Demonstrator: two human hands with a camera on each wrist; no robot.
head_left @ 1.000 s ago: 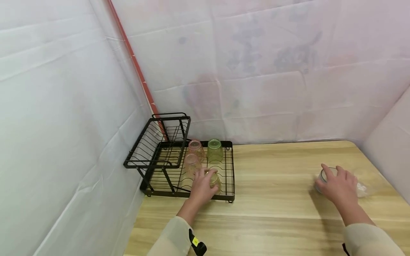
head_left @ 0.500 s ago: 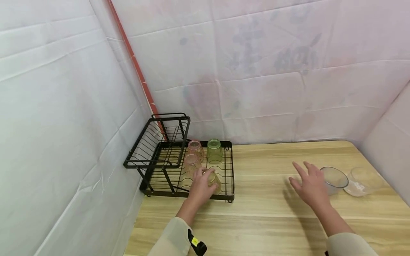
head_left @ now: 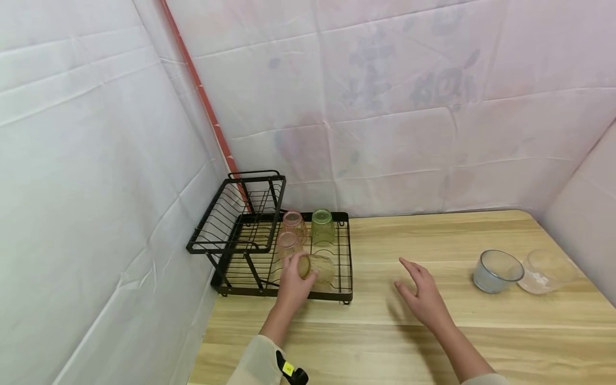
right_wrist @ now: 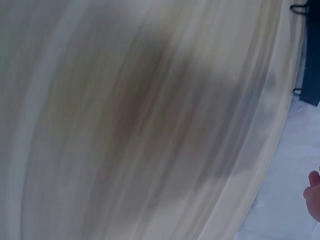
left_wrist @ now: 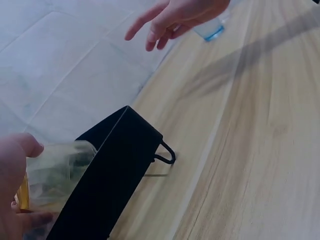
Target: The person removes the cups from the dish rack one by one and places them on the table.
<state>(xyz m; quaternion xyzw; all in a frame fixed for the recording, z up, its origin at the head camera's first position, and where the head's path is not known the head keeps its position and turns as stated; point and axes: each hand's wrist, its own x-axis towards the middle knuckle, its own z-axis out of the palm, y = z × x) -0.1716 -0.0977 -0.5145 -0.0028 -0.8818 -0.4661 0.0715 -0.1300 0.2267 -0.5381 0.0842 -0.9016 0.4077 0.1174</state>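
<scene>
My left hand [head_left: 293, 279] grips a yellow-tinted glass [head_left: 322, 269] by its base end, over the front of the black dish rack [head_left: 352, 262]. The glass lies tipped on its side, mouth pointing right. In the left wrist view the thumb and fingers hold the glass [left_wrist: 62, 167] beside the rack's dark rim [left_wrist: 107, 170]. Over the table right of the rack, my right hand [head_left: 422, 294] holds nothing, its fingers extended. Only a bit of that hand [right_wrist: 314, 197] shows at the edge of the right wrist view.
Two pink glasses, one at the back [head_left: 294, 224] and one nearer [head_left: 289, 246], stand upside down on the rack beside a green glass [head_left: 323, 227]. A bluish glass bowl [head_left: 497, 274] and a clear glass vessel [head_left: 546, 271] are at the table's right. White sheeting [head_left: 385, 133] encloses the table.
My right hand has let go of the bluish bowl and moved left toward the rack. The left hand has tipped the yellow glass from upside down onto its side.
</scene>
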